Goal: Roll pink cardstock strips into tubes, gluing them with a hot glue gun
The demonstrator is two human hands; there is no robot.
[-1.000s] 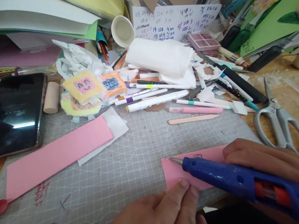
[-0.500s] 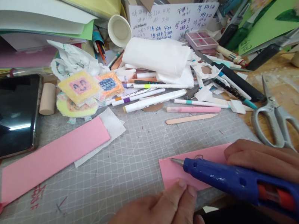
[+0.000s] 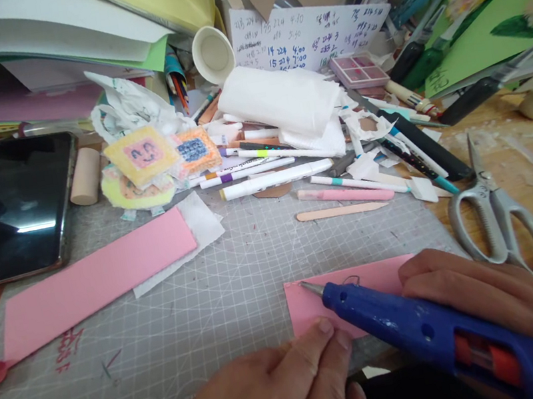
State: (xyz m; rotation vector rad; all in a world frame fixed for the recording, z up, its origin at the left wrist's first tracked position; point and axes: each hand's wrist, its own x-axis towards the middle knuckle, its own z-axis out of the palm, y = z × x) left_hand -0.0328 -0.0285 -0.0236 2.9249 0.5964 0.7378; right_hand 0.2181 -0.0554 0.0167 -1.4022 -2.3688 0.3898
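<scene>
A pink strip (image 3: 305, 318) of what looks like paper or foam lies at the front of the grey cutting mat (image 3: 239, 284). My left hand (image 3: 286, 385) grips its lower left edge, fingertips on top and the thumb lower down, partly hidden. In my right hand (image 3: 495, 298) is a blue hot glue gun (image 3: 397, 320), its metal nozzle pointing left at the strip's upper left corner. The nozzle tip is at or just above the surface; I cannot tell if it touches. The gun covers much of the strip, and the right fingers reach over its far end.
Another pink strip (image 3: 101, 273) lies on white paper at the left, beside a black phone (image 3: 19, 205). Grey-handled scissors (image 3: 496, 217) rest at the right. Markers (image 3: 276, 179), a wooden stick (image 3: 342, 211), tissue (image 3: 281, 99) and a paper cup (image 3: 213, 56) crowd the back.
The glue gun's nozzle has slid slightly left along the pink strip's top edge, and the gun's body has shifted left with it. My left hand stays in place.
</scene>
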